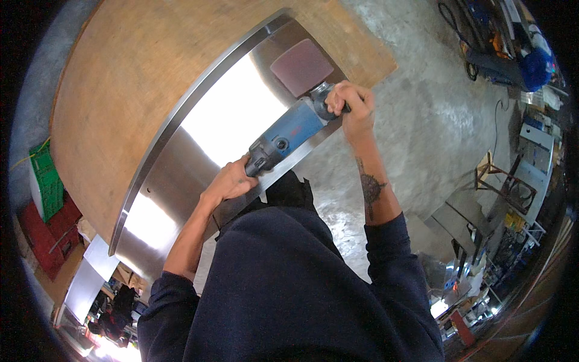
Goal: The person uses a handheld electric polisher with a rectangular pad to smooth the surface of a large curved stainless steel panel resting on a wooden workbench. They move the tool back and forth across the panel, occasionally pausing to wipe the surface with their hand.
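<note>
A blue and black hand-held drum sander [294, 132] lies slantwise over a long sheet-metal panel [164, 175]. Its wide reddish-brown abrasive drum [302, 67] is over the panel's far right end; I cannot tell whether the drum is spinning. My left hand [230, 180] is closed around the black rear end of the tool body. At the front, beside the drum, my right hand [351, 104] grips the black side handle. The panel has a raised edge along its far side and reflects bright light. A small dark hole shows near its left part.
Beneath the panel is a large wooden tabletop [108, 78]. At the left are a green crate [46, 181] and a red box-like thing [60, 226]. Grey concrete floor [416, 120] stretches to the right, with a metal frame stand [506, 187] and cluttered tools and cables farther right.
</note>
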`<state>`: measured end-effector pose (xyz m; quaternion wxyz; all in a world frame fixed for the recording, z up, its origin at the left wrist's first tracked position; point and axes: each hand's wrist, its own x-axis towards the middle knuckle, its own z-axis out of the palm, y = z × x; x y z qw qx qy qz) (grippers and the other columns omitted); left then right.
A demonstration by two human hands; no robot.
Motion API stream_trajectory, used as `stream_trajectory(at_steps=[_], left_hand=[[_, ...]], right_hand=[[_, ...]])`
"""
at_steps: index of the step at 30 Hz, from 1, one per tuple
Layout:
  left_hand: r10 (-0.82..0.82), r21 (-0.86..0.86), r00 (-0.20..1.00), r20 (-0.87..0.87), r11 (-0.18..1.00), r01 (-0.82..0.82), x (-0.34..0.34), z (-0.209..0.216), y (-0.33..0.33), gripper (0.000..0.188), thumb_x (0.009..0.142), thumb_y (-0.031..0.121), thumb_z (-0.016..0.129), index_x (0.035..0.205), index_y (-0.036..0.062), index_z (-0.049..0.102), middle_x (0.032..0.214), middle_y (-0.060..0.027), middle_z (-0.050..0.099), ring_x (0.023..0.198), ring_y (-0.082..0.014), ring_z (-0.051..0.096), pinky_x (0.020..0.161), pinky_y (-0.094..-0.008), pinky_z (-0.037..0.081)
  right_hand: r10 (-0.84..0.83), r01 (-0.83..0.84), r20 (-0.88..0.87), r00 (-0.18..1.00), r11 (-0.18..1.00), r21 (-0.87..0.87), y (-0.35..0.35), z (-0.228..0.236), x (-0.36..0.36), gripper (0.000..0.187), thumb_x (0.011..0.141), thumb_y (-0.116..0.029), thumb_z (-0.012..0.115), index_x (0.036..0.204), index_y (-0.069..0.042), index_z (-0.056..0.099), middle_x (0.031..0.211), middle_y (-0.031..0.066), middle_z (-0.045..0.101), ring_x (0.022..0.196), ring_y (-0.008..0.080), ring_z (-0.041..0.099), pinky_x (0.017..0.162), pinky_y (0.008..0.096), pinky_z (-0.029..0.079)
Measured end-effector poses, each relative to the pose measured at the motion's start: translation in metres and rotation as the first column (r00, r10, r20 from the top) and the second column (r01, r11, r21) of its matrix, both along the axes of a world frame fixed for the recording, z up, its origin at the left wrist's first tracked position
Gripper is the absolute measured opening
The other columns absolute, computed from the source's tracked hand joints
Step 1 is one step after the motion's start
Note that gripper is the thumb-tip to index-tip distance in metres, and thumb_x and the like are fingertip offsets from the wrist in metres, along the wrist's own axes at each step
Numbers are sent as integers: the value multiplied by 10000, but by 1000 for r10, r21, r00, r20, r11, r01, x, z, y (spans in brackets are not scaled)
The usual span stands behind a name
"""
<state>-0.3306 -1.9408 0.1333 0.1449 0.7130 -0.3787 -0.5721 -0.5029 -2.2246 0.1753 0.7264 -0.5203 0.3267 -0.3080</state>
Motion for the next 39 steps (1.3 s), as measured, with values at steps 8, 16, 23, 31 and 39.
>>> stream_trajectory(at_steps=[8,16,23,31,39], left_hand=[[9,-59,989,144,998,-1,-20,-13,-69,688,774,263,731,1359,-70,591,919,-326,728,865,-463,738,826,-494,576],[4,-205,986,167,978,30,-47,23,-109,566,830,195,756,1333,-23,612,855,-281,736,839,-442,743,800,-513,580],[-140,-274,984,111,947,166,-78,74,-56,504,817,246,741,1202,-55,619,832,-303,714,854,-485,718,802,-543,574],[-259,-245,966,12,936,254,-128,81,75,412,808,284,739,1050,-40,659,806,-266,731,773,-457,739,729,-549,603],[-426,-388,892,149,805,449,-134,69,200,254,711,187,709,884,10,768,857,-201,767,822,-390,762,736,-482,611]], right_hand=[[3,-1,51,999,999,-37,-70,-10,-9,306,931,-146,610,675,18,572,634,76,537,604,168,519,590,329,420],[-33,65,121,992,960,-271,-75,79,-51,333,942,-168,565,647,-38,483,610,73,454,582,191,443,627,354,382],[-124,143,84,989,945,-295,-18,127,-128,374,946,-238,540,618,-102,421,564,84,420,550,226,408,663,410,387],[-318,313,-39,947,945,-96,133,126,-199,363,924,-249,554,611,-107,436,558,68,425,545,219,418,666,390,393],[-514,509,-1,858,849,-142,326,125,-254,369,945,-244,548,611,-122,451,561,60,441,555,204,414,686,388,409]])
